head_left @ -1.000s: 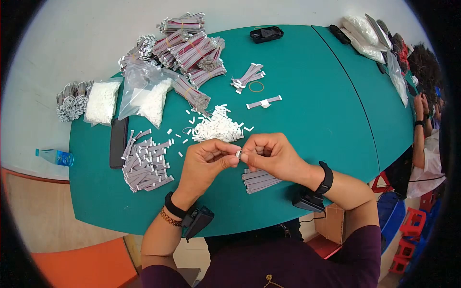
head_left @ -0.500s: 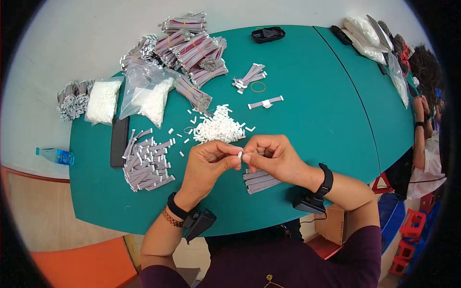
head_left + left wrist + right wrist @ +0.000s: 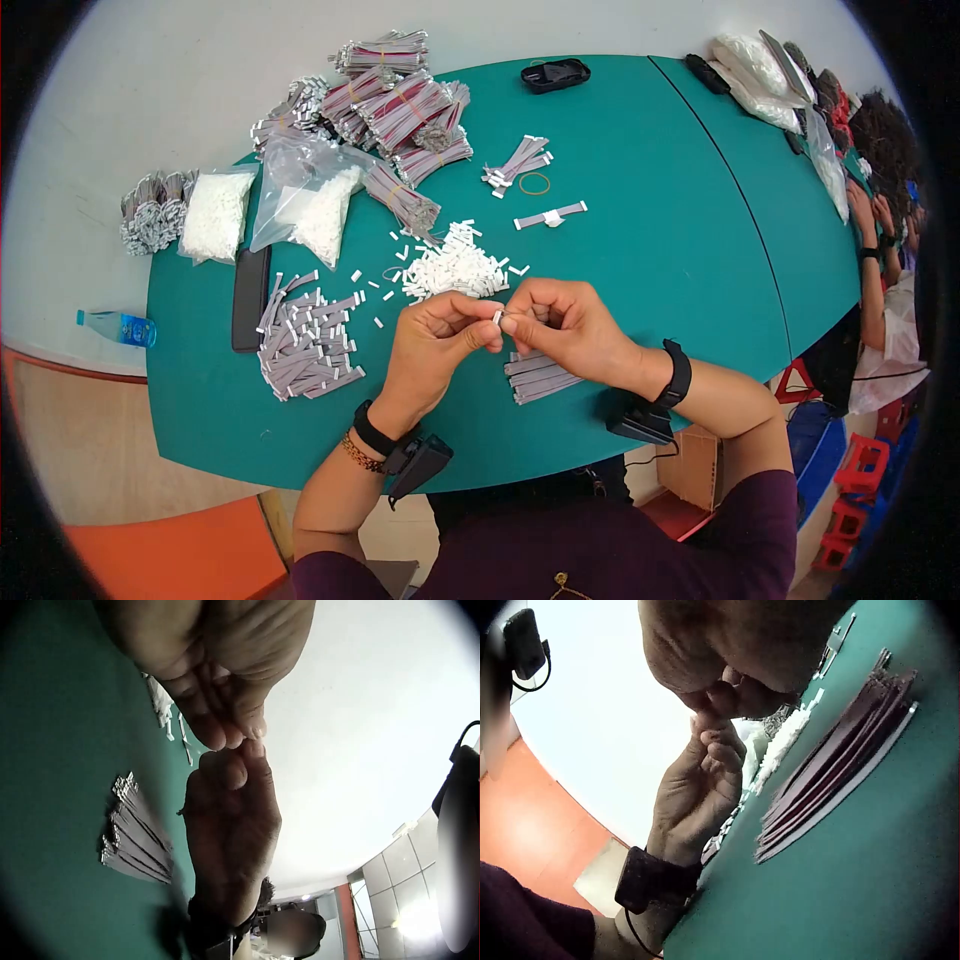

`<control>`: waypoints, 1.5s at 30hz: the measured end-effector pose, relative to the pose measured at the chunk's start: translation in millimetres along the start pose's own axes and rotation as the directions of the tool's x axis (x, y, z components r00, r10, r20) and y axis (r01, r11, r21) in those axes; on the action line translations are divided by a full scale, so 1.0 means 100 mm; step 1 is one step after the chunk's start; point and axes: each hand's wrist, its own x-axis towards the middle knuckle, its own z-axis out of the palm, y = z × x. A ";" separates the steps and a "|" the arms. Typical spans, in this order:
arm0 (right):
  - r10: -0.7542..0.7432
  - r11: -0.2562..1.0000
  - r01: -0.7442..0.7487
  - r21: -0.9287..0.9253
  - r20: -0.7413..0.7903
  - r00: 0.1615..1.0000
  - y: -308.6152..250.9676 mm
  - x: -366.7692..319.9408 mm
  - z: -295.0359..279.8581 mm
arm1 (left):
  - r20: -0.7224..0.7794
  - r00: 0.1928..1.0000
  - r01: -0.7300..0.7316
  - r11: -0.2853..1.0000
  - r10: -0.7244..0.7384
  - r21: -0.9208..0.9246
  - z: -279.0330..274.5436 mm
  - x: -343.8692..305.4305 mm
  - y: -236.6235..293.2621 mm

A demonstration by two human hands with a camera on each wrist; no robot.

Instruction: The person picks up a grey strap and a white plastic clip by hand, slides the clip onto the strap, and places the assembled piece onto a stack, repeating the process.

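Note:
In the head view my left hand (image 3: 437, 342) pinches a small white connector (image 3: 497, 317) between thumb and index finger. My right hand (image 3: 568, 325) meets it from the right, thumb and index finger pinched on a piece at the connector, mostly hidden by the fingers. Both wrist views show the fingertips of the two hands together. Just beyond the hands lies a heap of loose white connectors (image 3: 455, 265). Grey ribbon cables (image 3: 540, 378) lie in a row under my right hand, and a pile of short cables with white ends (image 3: 305, 345) lies left of my left hand.
Bundled cables (image 3: 402, 108), bags of white pieces (image 3: 215, 214), and a black case (image 3: 250, 300) stand at the left of the green table (image 3: 660, 260). Farther back are a few cables (image 3: 520, 163), a rubber band (image 3: 535, 184) and a black pouch (image 3: 555, 75). Another person's arms (image 3: 872, 270) show at right.
Both hands stay together at nearly the same spot, with the small white connector turned slightly between the fingertips. At far right, the other person's hands have shifted.

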 end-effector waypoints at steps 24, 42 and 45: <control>0.004 1.000 -0.002 0.027 -0.084 0.996 0.04 0.06 0.00 | 0.027 0.992 0.126 0.991 -0.125 -0.032 0.00 0.02 0.12; 0.090 0.987 -0.090 0.135 0.006 0.996 0.04 0.08 -0.06 | 0.073 0.976 0.210 0.973 -0.204 -0.094 -0.06 0.02 0.10; 0.112 0.974 -0.118 0.194 0.044 0.993 0.06 0.09 -0.07 | 0.077 0.969 0.242 0.965 -0.234 -0.106 -0.04 0.01 0.11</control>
